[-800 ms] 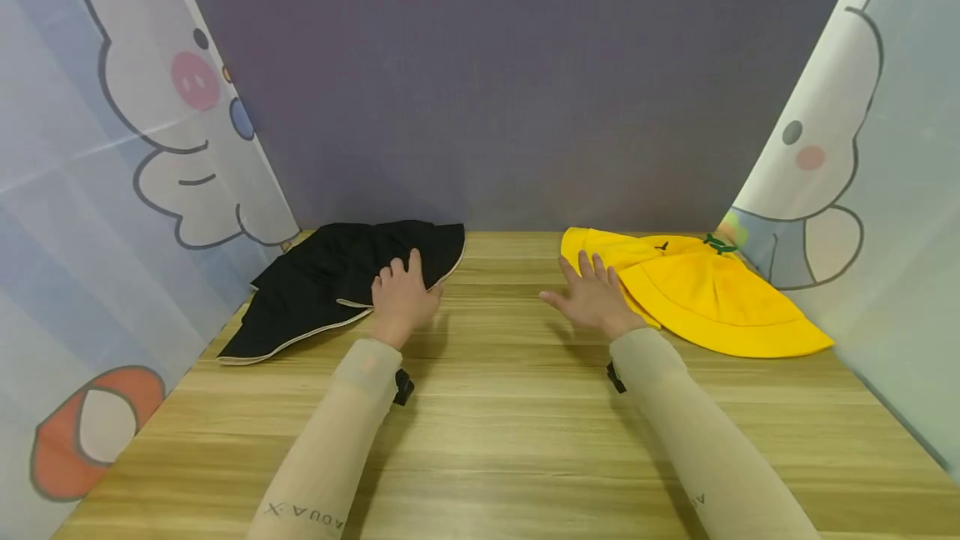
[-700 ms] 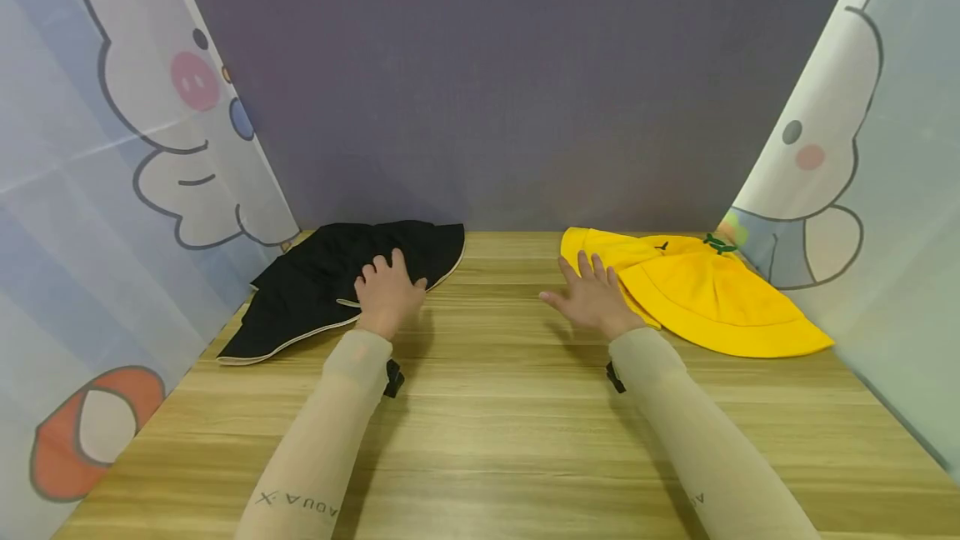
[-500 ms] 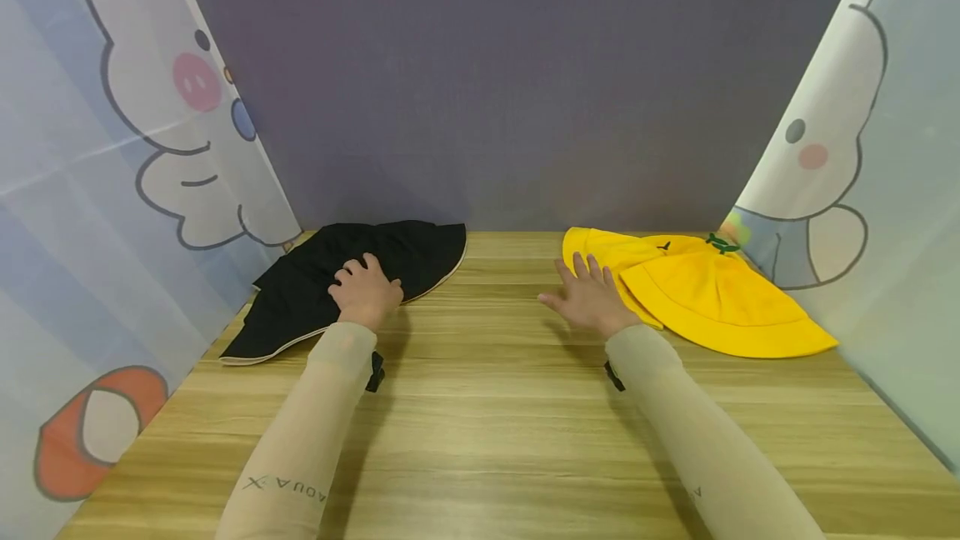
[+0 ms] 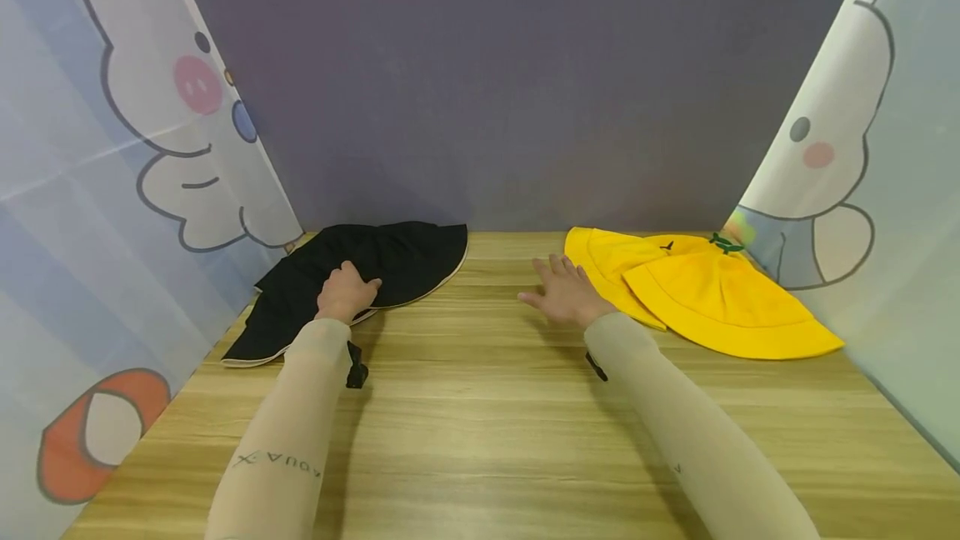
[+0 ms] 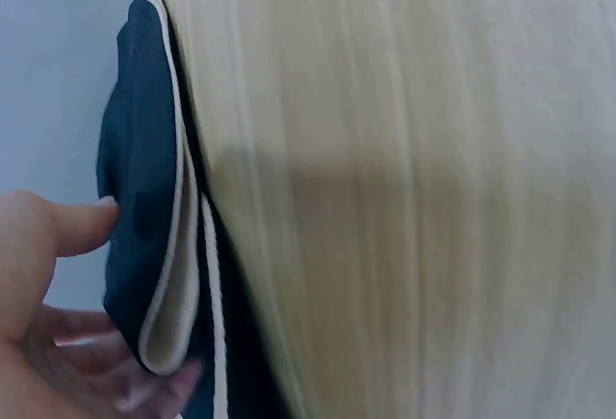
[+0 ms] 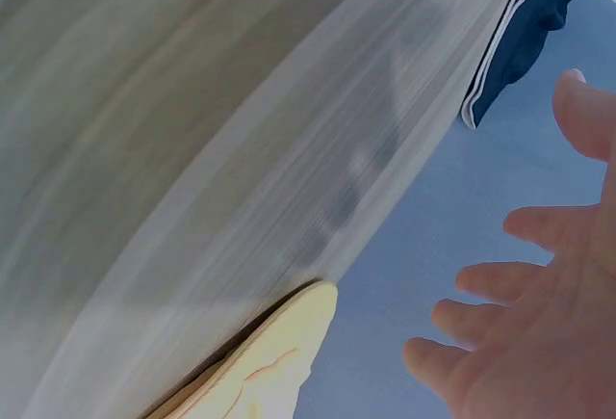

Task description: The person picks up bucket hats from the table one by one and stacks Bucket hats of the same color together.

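Two black bucket hats with pale brim edging overlap at the back left. My left hand (image 4: 345,294) is at the front of the upper black hat (image 4: 408,261), gripping its end. In the left wrist view the thumb lies along the outside of this hat (image 5: 144,169), and the fingers reach in under its folded brim. Beneath sits the lower black hat (image 4: 262,327). My right hand (image 4: 566,297) hovers with spread fingers just left of two overlapping yellow hats, nearest to the rear yellow hat (image 4: 611,261); the front yellow hat (image 4: 720,298) has a green leaf sprout.
A wood-grain table (image 4: 465,423) carries the hats. A dark grey panel (image 4: 510,90) stands behind it, with cartoon-printed curtains on the left (image 4: 67,273) and right (image 4: 915,190). Each forearm wears a beige sleeve and a black wrist strap.
My left hand has moved left along the black hats, and its fingers have curled in at the upper one. My right hand has drifted slightly left, away from the yellow hats.
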`<state>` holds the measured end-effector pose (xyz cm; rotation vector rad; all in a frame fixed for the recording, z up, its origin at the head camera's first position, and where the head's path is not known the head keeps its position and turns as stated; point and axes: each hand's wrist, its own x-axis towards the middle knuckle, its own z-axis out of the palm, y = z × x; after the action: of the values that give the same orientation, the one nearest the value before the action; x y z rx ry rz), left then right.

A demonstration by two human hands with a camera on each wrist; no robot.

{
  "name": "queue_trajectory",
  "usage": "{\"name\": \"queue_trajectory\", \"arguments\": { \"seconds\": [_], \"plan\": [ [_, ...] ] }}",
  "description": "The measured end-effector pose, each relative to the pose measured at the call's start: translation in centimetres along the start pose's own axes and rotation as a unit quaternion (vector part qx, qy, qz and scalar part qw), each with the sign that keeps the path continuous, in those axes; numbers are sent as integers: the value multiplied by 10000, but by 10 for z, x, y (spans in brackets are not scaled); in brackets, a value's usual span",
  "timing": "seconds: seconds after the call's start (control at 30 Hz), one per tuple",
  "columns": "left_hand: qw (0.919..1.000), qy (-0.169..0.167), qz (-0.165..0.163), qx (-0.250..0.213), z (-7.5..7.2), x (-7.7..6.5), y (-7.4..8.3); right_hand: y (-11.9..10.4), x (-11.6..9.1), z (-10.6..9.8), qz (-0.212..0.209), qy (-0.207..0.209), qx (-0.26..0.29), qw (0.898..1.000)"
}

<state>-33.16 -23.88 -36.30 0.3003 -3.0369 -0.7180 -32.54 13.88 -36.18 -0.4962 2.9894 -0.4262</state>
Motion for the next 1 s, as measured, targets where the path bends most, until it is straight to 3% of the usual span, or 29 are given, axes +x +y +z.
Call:
{"name": "queue_trajectory", "arguments": {
  "seconds": [0.23,0.63,0.8,1.0],
  "plan": [
    [9991,-254,-105,-326,1,2,-10,-10,8,0,-28,-103,10,9999],
    [9956,-682,-41,-639,0,6,-5,-13,16,3,-80,-210,-42,9997],
    [9940,-938,-63,-554,-3,5,-7,-19,25,7,-130,-343,170,9992],
    [9944,-1015,185,-213,-2,4,-2,-24,34,7,-218,-388,304,9985]
  ]
}}
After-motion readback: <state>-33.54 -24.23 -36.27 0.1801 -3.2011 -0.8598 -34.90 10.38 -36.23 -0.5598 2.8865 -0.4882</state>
